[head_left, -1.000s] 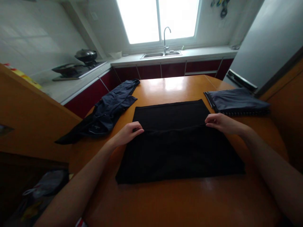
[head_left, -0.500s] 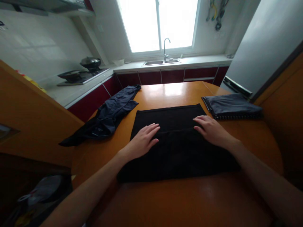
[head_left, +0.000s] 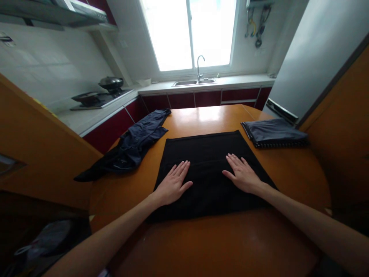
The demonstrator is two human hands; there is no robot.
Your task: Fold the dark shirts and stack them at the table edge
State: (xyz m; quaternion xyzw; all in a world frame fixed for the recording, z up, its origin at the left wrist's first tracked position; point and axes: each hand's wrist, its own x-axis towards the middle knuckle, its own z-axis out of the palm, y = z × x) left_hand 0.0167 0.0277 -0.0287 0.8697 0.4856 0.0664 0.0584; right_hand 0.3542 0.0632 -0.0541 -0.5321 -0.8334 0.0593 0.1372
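Observation:
A black folded piece of cloth, perhaps a garment (head_left: 201,150), lies flat on the wooden table (head_left: 196,246) in front of me. My left hand (head_left: 173,184) rests palm down on its left part, fingers stretched out and thumb apart. On the right part lies my right hand (head_left: 241,174), also flat with fingers spread. Neither hand grips anything. A crumpled dark blue garment (head_left: 135,142) lies to the left of the black cloth. To the right sits a stack of folded grey and black clothes (head_left: 275,132).
Beyond the table, a counter holds a sink (head_left: 190,82) with a tap (head_left: 198,67) under the window. A stove with a lidded pot (head_left: 111,83) stands at the back left. A fridge (head_left: 311,57) rises at the right, and a wooden panel (head_left: 43,142) at the left.
My right hand has moved left and toward me over the black cloth and now lies flatter. My left hand has flattened too, its fingers slightly nearer me. The view has shifted slightly.

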